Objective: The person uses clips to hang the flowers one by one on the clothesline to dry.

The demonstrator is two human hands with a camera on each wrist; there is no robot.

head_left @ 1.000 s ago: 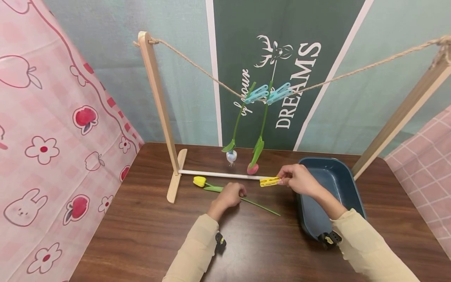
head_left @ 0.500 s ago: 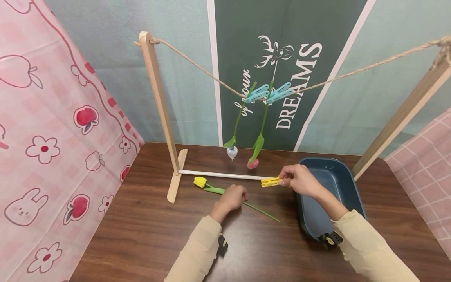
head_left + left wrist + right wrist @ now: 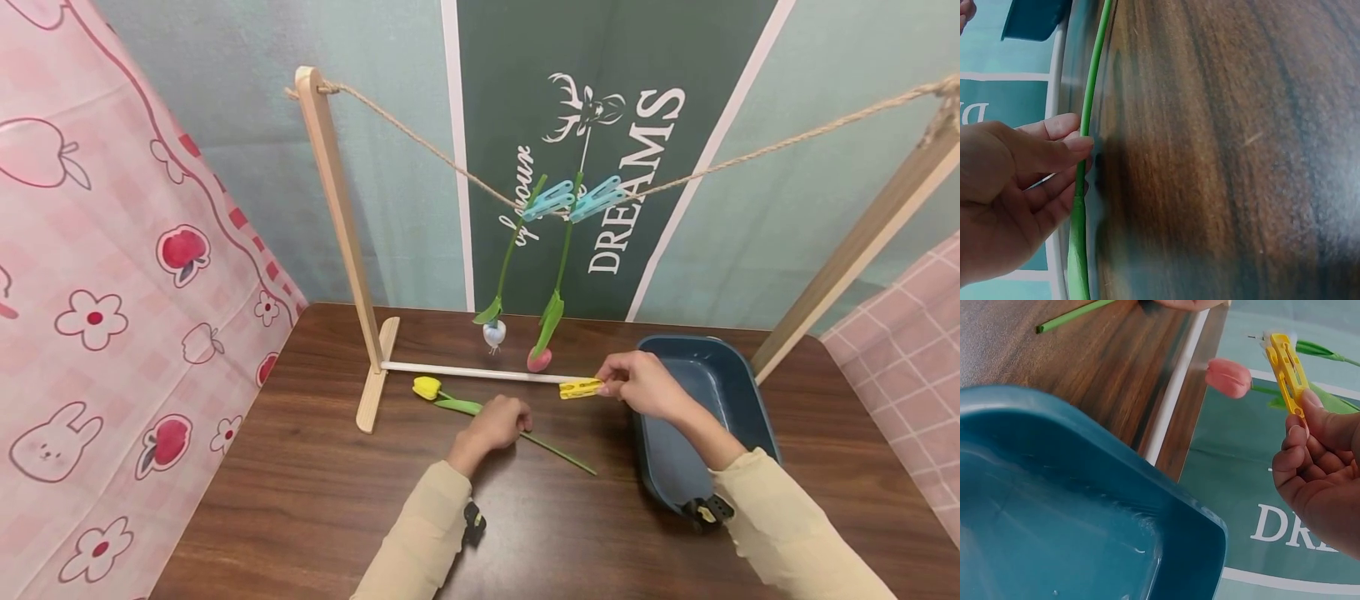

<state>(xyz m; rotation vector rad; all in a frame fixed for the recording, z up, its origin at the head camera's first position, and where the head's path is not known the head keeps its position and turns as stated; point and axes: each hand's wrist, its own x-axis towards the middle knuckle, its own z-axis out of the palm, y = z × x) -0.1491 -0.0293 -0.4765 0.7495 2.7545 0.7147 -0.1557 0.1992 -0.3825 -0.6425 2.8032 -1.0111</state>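
Note:
My left hand (image 3: 501, 422) pinches the green stem of a yellow tulip (image 3: 427, 387) between thumb and fingers, low over the table. The stem (image 3: 1089, 94) crosses the fingertips in the left wrist view. My right hand (image 3: 641, 383) holds a yellow clothespin (image 3: 1288, 375) by one end, near the blue basin. Behind the hands, a white flower (image 3: 494, 334) and a pink tulip (image 3: 538, 360) hang head down. Light blue clothespins (image 3: 597, 198) fix their stems to a rope (image 3: 780, 143).
Wooden posts (image 3: 337, 217) at left and right carry the sagging rope. A white rod (image 3: 465, 370) runs low between them. A dark blue basin (image 3: 647, 450) stands on the brown table (image 3: 300, 500) at the right. Printed cloths hang behind and at both sides.
My left hand has shifted slightly right and nearer, and the tulip's stem end has swung toward me. My right hand has drifted a little right with the yellow clothespin.

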